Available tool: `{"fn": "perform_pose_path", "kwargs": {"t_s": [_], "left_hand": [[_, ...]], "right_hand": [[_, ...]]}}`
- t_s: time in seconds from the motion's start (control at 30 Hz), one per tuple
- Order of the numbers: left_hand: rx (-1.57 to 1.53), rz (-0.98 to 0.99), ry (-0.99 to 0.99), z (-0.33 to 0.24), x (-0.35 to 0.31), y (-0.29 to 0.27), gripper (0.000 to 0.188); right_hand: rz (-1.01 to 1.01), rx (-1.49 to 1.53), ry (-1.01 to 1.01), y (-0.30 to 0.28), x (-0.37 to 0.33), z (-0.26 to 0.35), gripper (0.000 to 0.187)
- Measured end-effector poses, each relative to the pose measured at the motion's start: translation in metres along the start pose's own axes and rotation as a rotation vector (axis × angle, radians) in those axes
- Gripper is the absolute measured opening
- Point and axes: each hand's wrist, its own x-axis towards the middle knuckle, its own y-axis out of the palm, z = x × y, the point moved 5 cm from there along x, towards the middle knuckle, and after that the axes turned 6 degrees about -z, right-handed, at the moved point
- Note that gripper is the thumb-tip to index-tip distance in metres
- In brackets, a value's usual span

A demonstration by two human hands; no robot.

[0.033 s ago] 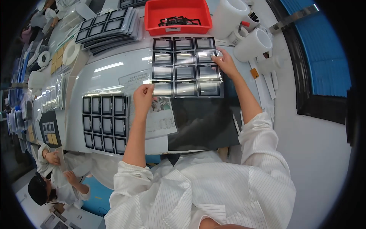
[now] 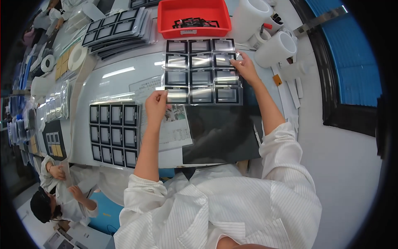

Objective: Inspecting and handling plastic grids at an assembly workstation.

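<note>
Both my hands hold a clear plastic sheet of black-framed rectangular windows point(image 2: 202, 78) up above the table, with glare across several windows. My left hand point(image 2: 156, 103) pinches its lower left corner. My right hand point(image 2: 247, 68) grips the right edge near the top, thumb over the front. Below the sheet lies a black mat point(image 2: 222, 137), partly hidden by it. A printed paper point(image 2: 172, 135) with a picture lies beside the mat, under my left forearm. To the left, a similar sheet of black frames point(image 2: 114, 135) lies flat on the table.
A red bin point(image 2: 166, 32) with loose black frames stands at the back. Left of it is a stack of framed sheets point(image 2: 118, 35). White rolls point(image 2: 282, 45) stand at the back right, near the wall. A co-worker point(image 2: 68, 186) sits at lower left.
The held sheet has shifted very slightly away from me and its tilt differs a little, so the glare lies differently on the windows. My grip is the same.
</note>
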Motion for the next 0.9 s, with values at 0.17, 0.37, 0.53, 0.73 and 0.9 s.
{"fn": "perform_pose_path", "kwargs": {"t_s": [0.17, 0.37, 0.53, 0.73, 0.9], "left_hand": [[0.349, -0.076, 0.08, -0.003, 0.02, 0.002, 0.026], [0.616, -0.107, 0.082, -0.007, 0.014, 0.004, 0.033], [1.004, -0.152, 0.326, -0.017, 0.011, 0.015, 0.032], [1.163, -0.161, 0.343, -0.021, 0.01, 0.019, 0.028], [1.115, -0.19, 0.355, -0.016, 0.008, 0.014, 0.028]], "right_hand": [[-0.041, -0.382, -0.121, -0.007, 0.028, -0.012, 0.057], [-0.042, -0.214, 0.007, -0.002, 0.024, -0.027, 0.056], [-0.055, -0.3, 0.016, -0.009, 0.029, -0.031, 0.053], [-0.161, -0.418, -0.059, -0.007, 0.028, -0.023, 0.051], [-0.244, -0.68, -0.218, -0.01, 0.027, -0.015, 0.046]]}}
